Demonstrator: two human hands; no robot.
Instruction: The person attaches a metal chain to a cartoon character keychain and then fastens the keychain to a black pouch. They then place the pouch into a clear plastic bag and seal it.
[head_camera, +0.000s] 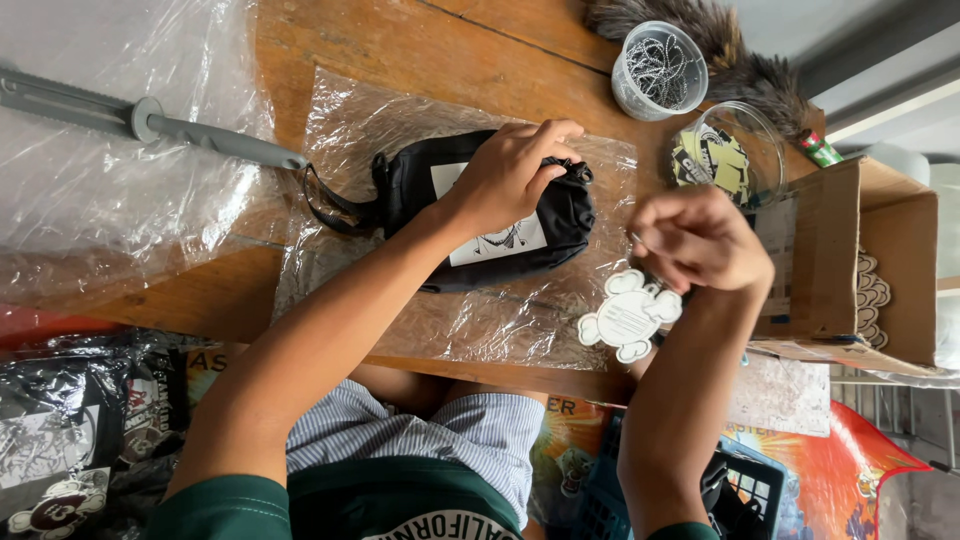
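The fingers of the left hand (510, 170) are spread and curled down over the gathered end of a black pouch (480, 205), which is pressed flat against a crinkled clear plastic sheet (400, 110) on the wooden table (400, 40). The fingers of the right hand (697, 240) are closed tight in a pinch, apparently on the small fastening at the top of a white cartoon-shaped tag (630, 315) that hangs just below the fist; what exactly is gripped cannot be told. For the attaching to go well, the pouch's bunched end would best be kept pinned while the tag is brought close to it. The pouch is seen as soft, black and wrinkled, with a white printed panel on its face and a strap loop trailing to the left. Beyond it, a clear cup of metal chains (658, 70), a clear tub of stickers (712, 155) and an open cardboard box (850, 260) are set along the table's far right.
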